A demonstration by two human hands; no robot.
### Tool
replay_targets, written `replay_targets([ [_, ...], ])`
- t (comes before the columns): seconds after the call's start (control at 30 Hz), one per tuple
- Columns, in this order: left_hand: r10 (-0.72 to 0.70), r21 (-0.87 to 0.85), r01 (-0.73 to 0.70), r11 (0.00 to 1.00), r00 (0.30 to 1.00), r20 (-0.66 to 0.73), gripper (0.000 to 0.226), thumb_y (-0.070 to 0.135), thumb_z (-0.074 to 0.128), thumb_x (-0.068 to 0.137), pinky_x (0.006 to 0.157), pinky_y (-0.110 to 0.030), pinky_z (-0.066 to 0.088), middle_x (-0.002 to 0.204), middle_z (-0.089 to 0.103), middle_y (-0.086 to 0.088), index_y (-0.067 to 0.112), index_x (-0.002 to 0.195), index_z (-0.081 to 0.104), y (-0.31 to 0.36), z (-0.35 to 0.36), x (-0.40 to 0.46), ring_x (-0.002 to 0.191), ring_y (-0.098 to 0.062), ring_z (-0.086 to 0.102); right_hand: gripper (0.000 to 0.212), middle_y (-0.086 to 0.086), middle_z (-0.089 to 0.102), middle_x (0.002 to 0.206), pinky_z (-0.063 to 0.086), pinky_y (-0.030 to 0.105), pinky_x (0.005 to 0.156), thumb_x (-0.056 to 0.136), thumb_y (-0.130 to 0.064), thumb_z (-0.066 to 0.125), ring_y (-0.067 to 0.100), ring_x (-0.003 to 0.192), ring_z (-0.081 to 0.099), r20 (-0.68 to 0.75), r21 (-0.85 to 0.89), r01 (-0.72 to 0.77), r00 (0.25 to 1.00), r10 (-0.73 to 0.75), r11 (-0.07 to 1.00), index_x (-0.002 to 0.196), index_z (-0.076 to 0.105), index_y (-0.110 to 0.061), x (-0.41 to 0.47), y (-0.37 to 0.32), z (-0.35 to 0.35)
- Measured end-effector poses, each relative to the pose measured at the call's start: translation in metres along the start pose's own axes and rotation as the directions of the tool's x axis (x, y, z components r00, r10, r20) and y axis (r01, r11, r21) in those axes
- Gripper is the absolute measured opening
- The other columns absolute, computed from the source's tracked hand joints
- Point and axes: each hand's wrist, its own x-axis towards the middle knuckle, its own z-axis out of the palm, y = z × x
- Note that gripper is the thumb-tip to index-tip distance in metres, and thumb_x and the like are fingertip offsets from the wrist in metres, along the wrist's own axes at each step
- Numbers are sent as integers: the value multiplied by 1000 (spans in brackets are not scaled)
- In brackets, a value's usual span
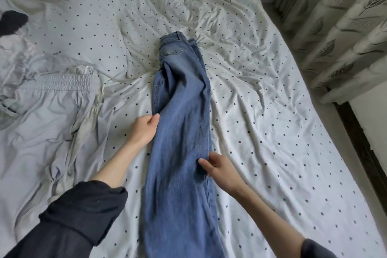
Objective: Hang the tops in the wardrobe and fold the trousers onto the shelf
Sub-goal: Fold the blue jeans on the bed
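Denim jeans (182,132) lengthwise on dotted bedsheet (272,132), both hands pinching edges

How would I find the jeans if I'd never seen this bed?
Look at the white black-dotted bedsheet. Down its middle lie long blue denim jeans, waistband far, with the left hand and right hand pinching their edges. The pale grey elastic-waisted trousers beside them are lighter.

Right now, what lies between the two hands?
In the head view, only the blue denim jeans: left hand pinches one edge, right hand the other.
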Motion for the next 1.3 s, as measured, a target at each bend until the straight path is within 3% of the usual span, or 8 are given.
replay_targets([
  [0.2, -16, -196, 29, 980, 998, 68, 40, 17, 61, 90, 46, -21, 22, 57, 33, 0, 13, 58, 37, -32, 11, -51, 54, -15, 27, 39, -1, 43, 69, 32, 29, 64, 91, -40, 57, 15, 69, 41, 70, -98, -104, 991, 111, 990, 71, 47, -7, -20, 13, 14],
  [0.33, -81, -127, 103, 987, 983, 164, 30, 16, 67, 86, 53, -29, 31, 61, 46, -5, 7, 65, 47, -71, 17, -84, 58, -19, 41, 22, 3, 54, 80, 40, 25, 67, 94, -27, 54, 18, 78, 51, 114, -123, -155, 979, 169, 980, 86, 52, -7, -40, 29, 35],
  [0.47, -112, -86, 139, 987, 958, 263, 30, 21, 67, 85, 63, -42, 45, 80, 64, -20, -7, 91, 60, -111, 23, -115, 71, -31, 60, 26, 8, 61, 78, 42, 31, 64, 92, -24, 55, 26, 76, 56, -85, -320, -215, 977, 198, 923, 72, 43, -12, -63, 48, 48],
  [0.57, -97, -100, 130, 987, 955, 279, 24, 17, 68, 85, 61, -33, 36, 70, 56, -14, -2, 76, 56, -128, 28, -131, 65, -23, 50, 42, -1, 40, 60, 30, 22, 49, 92, -27, 57, 14, 56, 40, -182, -269, -230, 966, 185, 935, 62, 31, -16, -85, 61, 48],
  [0.77, -113, -177, 168, 970, 952, 283, 24, 15, 65, 87, 68, -33, 38, 72, 50, -14, 3, 74, 50, -151, 38, -165, 71, -20, 47, 33, 7, 53, 79, 49, 36, 72, 96, -25, 51, 24, 73, 52, -166, -206, -258, 960, 227, 944, 66, 39, -20, -116, 90, 61],
  [1.1, -241, -58, 260, 964, 943, 228, 24, 7, 63, 87, 76, -39, 50, 71, 55, -6, 14, 71, 47, -166, 43, -201, 71, -23, 54, 28, 11, 68, 101, 49, 32, 78, 95, -29, 50, 26, 89, 63, -105, -402, -325, 945, 309, 856, 115, 59, -12, -132, 119, 68],
  [1.2, -235, -119, 269, 956, 941, 244, 4, 9, 59, 90, 63, -27, 46, 83, 61, -6, 9, 88, 56, -158, 36, -200, 64, -19, 56, 32, 12, 67, 107, 50, 35, 85, 96, -31, 49, 27, 94, 63, -92, -351, -311, 950, 298, 883, 120, 56, -10, -130, 112, 62],
  [1.3, -163, -180, 190, 965, 974, 156, 14, 9, 54, 93, 75, -29, 46, 97, 63, -13, 6, 105, 59, -140, 26, -178, 81, -27, 61, 34, 9, 67, 109, 46, 31, 84, 96, -30, 47, 26, 101, 60, -144, -291, -268, 961, 235, 918, 123, 51, -11, -113, 88, 45],
])
